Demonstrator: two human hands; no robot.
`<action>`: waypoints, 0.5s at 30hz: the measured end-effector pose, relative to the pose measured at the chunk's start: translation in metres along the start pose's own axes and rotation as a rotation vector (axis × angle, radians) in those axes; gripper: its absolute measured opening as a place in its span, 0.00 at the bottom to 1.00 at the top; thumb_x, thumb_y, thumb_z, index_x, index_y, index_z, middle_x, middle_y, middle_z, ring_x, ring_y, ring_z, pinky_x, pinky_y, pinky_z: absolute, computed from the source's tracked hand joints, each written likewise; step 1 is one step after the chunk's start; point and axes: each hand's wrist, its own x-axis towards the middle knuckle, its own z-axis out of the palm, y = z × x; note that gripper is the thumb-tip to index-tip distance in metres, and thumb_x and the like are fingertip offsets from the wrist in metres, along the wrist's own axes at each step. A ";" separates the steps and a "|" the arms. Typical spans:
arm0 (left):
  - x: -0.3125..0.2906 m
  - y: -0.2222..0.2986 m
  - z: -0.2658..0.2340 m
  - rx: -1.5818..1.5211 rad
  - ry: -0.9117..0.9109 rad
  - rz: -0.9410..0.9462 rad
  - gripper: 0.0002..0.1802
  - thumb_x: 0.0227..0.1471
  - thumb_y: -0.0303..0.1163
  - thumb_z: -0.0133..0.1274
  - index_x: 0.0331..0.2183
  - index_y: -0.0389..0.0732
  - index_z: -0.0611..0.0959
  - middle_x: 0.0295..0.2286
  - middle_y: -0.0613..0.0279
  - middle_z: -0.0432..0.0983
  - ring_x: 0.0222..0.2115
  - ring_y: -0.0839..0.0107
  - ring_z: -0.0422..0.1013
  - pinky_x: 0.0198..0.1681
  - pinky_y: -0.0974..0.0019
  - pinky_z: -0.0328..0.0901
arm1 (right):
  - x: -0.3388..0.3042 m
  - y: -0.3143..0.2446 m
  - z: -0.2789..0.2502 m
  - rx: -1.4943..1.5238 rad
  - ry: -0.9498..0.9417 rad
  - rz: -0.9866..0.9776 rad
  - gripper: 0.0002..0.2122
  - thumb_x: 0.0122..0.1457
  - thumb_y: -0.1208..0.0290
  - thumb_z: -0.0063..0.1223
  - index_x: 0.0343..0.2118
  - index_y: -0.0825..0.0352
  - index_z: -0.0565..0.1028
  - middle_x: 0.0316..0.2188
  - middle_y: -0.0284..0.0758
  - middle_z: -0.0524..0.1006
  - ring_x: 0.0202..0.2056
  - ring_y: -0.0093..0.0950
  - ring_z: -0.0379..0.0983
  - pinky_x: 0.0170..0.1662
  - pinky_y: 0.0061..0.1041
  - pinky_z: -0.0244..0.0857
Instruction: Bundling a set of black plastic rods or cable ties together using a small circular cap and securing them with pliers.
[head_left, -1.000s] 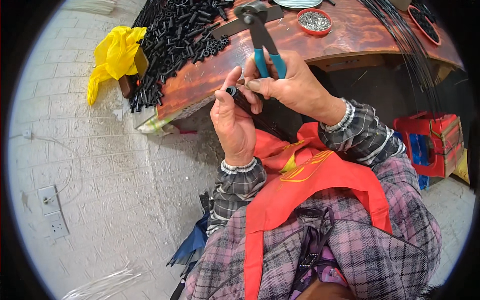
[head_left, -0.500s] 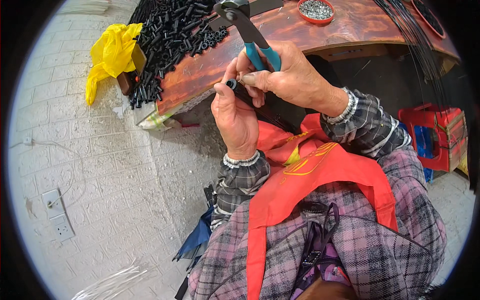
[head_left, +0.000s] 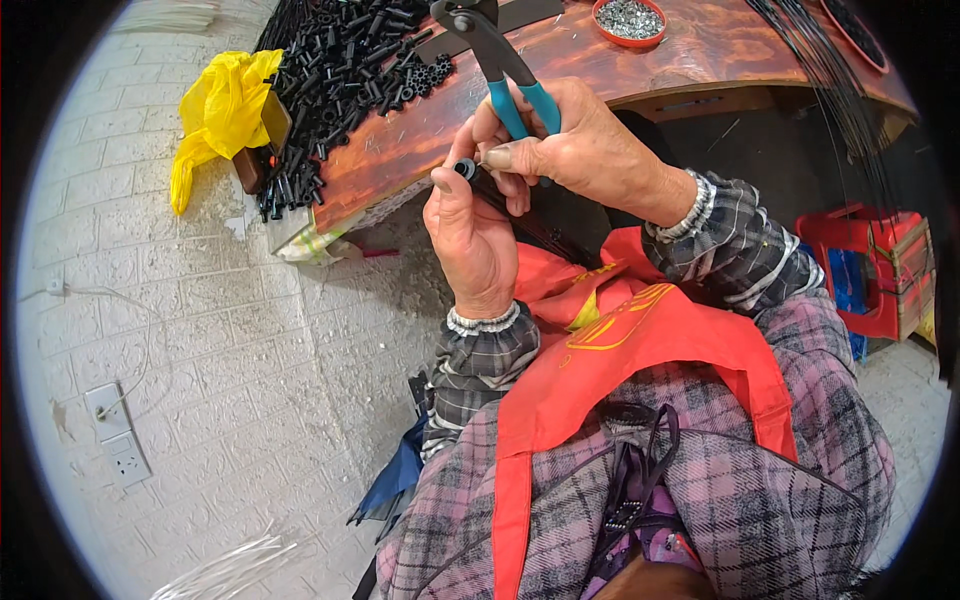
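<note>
Between the thumb and fingers of my left hand point(head_left: 470, 235) is a small black tubular part point(head_left: 465, 168), its open round end facing up. My right hand point(head_left: 590, 150) has pliers point(head_left: 510, 75) with blue-green handles in its grip; their dark jaws point away over the table. The right thumb and a finger also pinch close against the black part, seemingly on something thin that is too small to make out. Both hands meet just off the table's near edge, above my red apron point(head_left: 640, 340).
Many black tubular parts point(head_left: 350, 70) lie heaped on the wooden table point(head_left: 700, 50) at the far left, by a yellow plastic bag point(head_left: 225, 105). A red dish point(head_left: 630, 22) holds small metal pieces. Black wires point(head_left: 830, 90) hang over the right edge, near a red stool point(head_left: 870, 265).
The hands and pliers stay almost in place. The black part has tilted slightly between my fingers.
</note>
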 end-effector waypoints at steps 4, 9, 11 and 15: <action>0.000 -0.001 -0.001 0.010 0.021 0.006 0.33 0.52 0.50 0.37 0.46 0.27 0.63 0.19 0.62 0.65 0.20 0.76 0.61 0.22 0.76 0.56 | 0.000 0.002 0.001 0.026 0.015 0.005 0.05 0.50 0.73 0.48 0.26 0.70 0.69 0.19 0.29 0.69 0.18 0.17 0.66 0.21 0.15 0.58; -0.002 0.004 0.002 0.045 0.009 0.006 0.34 0.52 0.50 0.39 0.47 0.27 0.62 0.19 0.62 0.65 0.20 0.76 0.61 0.22 0.76 0.56 | -0.001 0.001 0.007 0.062 0.050 0.012 0.04 0.50 0.75 0.47 0.27 0.69 0.68 0.18 0.28 0.68 0.17 0.17 0.66 0.21 0.15 0.58; -0.002 0.003 0.001 0.053 -0.001 0.028 0.34 0.51 0.49 0.40 0.47 0.27 0.61 0.20 0.64 0.65 0.21 0.78 0.61 0.22 0.77 0.56 | -0.001 0.000 0.009 0.036 0.060 0.019 0.04 0.50 0.75 0.47 0.27 0.70 0.68 0.18 0.28 0.68 0.17 0.17 0.65 0.21 0.15 0.58; -0.007 0.006 0.002 0.065 0.000 0.031 0.34 0.51 0.49 0.42 0.47 0.28 0.62 0.25 0.64 0.67 0.22 0.80 0.61 0.23 0.78 0.55 | -0.004 -0.002 0.021 -0.068 0.138 -0.080 0.03 0.49 0.81 0.46 0.28 0.70 0.67 0.19 0.28 0.68 0.16 0.17 0.65 0.19 0.15 0.59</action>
